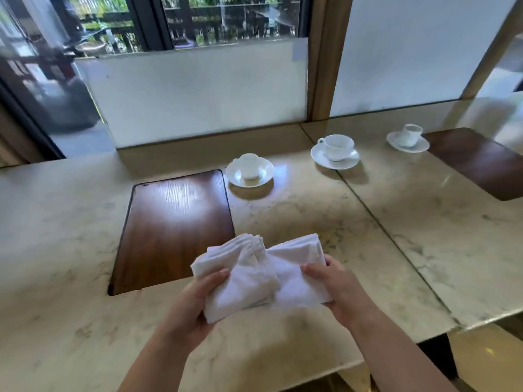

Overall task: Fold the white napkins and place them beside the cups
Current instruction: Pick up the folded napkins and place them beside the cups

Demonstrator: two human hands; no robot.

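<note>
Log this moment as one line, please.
both hands hold napkin stack above table | three cups on saucers | no napkins placed

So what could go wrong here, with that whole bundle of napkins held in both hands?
The left hand and right hand hold the stack of white napkins above the marble table. Its layers fan apart on top, so some may slip out. The nearest cup sits upside down on its saucer; a trailing corner could knock it.

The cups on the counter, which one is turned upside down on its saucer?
The nearest cup, on the saucer beside the wooden inlay, sits rim down. The middle cup and the far right cup both stand upright with open mouths showing.
</note>
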